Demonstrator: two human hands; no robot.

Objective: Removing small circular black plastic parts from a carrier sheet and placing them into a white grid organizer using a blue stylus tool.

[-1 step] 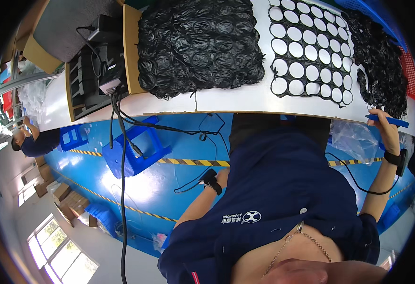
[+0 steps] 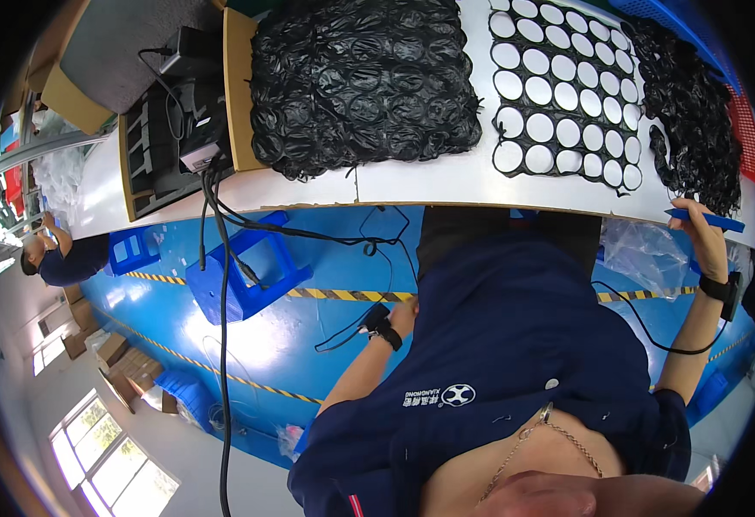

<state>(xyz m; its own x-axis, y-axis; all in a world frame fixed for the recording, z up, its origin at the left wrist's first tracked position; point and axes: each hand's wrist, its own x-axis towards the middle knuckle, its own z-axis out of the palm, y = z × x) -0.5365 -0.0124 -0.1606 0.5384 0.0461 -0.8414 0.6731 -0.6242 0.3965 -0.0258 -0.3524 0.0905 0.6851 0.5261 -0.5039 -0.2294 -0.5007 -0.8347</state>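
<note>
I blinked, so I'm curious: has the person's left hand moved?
Yes, slightly: the left hand has shifted up the picture, toward the striped floor tape.

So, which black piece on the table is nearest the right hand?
The tangled heap furthest right, just beyond the right hand; the flat sheet with white circles and the wide crinkled pile lie further left.

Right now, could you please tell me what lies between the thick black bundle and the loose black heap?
In the head view, a flat black lattice with white circles lies on the white table between the bundle and the heap.
</note>
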